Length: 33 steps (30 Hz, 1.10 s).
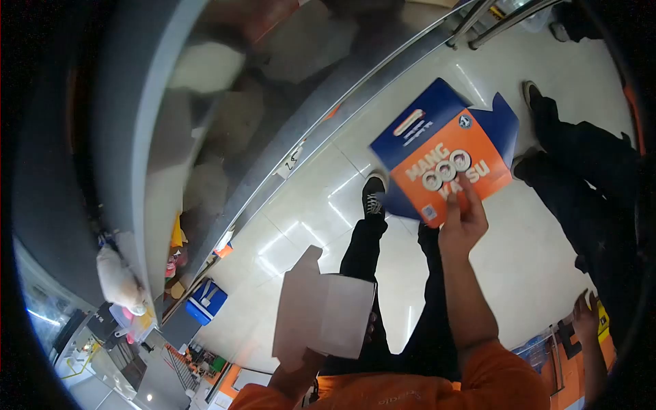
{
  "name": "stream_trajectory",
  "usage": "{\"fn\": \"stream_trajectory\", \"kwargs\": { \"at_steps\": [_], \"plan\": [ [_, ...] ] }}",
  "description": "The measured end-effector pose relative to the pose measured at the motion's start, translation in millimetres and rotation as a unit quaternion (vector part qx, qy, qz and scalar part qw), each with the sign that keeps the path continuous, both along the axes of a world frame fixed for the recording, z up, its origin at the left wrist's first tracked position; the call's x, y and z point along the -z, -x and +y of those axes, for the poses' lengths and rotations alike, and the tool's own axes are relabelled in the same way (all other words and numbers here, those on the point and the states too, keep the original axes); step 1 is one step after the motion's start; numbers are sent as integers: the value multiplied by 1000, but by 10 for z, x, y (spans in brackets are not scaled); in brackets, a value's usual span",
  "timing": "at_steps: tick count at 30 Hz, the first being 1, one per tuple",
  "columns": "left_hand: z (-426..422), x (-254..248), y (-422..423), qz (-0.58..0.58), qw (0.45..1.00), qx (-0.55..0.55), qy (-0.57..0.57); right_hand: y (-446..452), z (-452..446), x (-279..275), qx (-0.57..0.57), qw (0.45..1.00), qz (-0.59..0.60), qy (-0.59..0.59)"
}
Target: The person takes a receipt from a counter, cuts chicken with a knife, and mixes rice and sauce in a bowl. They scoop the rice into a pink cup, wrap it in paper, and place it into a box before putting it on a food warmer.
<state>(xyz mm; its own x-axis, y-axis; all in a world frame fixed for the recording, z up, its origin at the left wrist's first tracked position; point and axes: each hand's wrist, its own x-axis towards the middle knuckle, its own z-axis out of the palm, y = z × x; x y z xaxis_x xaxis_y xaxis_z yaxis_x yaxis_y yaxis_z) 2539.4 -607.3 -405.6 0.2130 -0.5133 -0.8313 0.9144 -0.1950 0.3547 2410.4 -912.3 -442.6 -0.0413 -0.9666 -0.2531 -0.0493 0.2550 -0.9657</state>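
My right hand [463, 222] is closed on the lower edge of an unfolded blue and orange printed carton [444, 154], its fingertips over the printed face. White lettering and three round pictures show on its orange panel. Lower down and to the left, my left hand [304, 362] holds a second carton [324, 314], whose plain whitish side faces the camera. Part of the left hand is hidden behind this carton, with some fingertips at its right edge. The two cartons are apart.
A long grey-edged counter [273, 164] runs diagonally at the left. A blue box [206, 301] stands on the tiled floor near its end. At the right are another person's dark-trousered legs [574, 164] and a hand [585, 318]. Metal rails [471, 31] stand at the top.
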Motion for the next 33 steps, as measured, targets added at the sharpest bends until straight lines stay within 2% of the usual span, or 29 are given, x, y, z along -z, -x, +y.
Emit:
{"fn": "stream_trajectory", "kwargs": {
  "at_steps": [1,3,4,5,8,9,13,14,16,17,18,20,21,22,24,25,26,27,29,30,31,32,33],
  "plan": [
    [135,-201,-11,1,1000,-2,4,-63,-2,-315,23,996,-68,-48],
    [-75,-280,-238,3,1000,-5,12,-329,-165,-607,28,988,-148,-14],
    [-135,-304,-194,3,1000,-5,16,-509,-271,-651,12,992,-122,5],
    [-116,-383,-173,3,1000,-5,18,-710,-399,-650,-3,995,-95,21],
    [-239,-445,-230,6,1000,0,16,-1529,-717,-396,-34,986,-158,50],
    [-240,-468,-156,8,1000,3,13,-1819,-802,-256,-35,975,-212,52],
    [-124,-727,-192,15,1000,8,0,-2583,-1205,-230,-135,938,-317,-28],
    [-110,-797,-245,16,1000,6,-2,-2650,-1186,-175,-135,939,-315,-26],
    [-282,-878,-181,21,1000,4,3,-2678,-1191,-161,-185,974,-132,3],
    [-445,-900,-175,26,1000,5,12,-2508,-1164,-256,-193,977,-31,88],
    [-460,-1004,-196,33,999,7,26,-2196,-1088,-487,-196,962,75,176],
    [-689,-1176,-367,47,997,14,61,-1503,-887,-1232,-238,958,55,151],
    [-920,-1259,-501,52,995,16,80,-1104,-753,-1576,-314,936,-3,159],
    [-1138,-1373,-399,55,993,19,99,-747,-515,-1827,-378,914,1,148],
    [-1481,-1684,-439,57,989,23,133,-160,-174,-2861,-516,854,-66,18],
    [-1444,-1518,-558,105,976,79,171,46,-10,-3189,-572,817,-45,-50],
    [-1749,-1972,-536,96,978,97,160,207,196,-3321,-622,782,-11,-38],
    [-2145,-2467,-520,86,979,114,146,212,162,-3980,-645,764,-3,-39],
    [-2372,-2799,-563,99,954,209,190,248,421,-4300,-589,797,73,113],
    [-2476,-2932,-590,114,939,236,222,249,521,-4372,-582,801,77,115],
    [-2618,-2919,-624,115,936,244,228,235,568,-4397,-545,814,141,142],
    [-2736,-2800,-649,259,869,238,349,220,620,-4448,-506,822,203,164],
    [-2834,-2728,-661,395,770,220,450,187,593,-4640,-445,833,214,250]
  ]
}}
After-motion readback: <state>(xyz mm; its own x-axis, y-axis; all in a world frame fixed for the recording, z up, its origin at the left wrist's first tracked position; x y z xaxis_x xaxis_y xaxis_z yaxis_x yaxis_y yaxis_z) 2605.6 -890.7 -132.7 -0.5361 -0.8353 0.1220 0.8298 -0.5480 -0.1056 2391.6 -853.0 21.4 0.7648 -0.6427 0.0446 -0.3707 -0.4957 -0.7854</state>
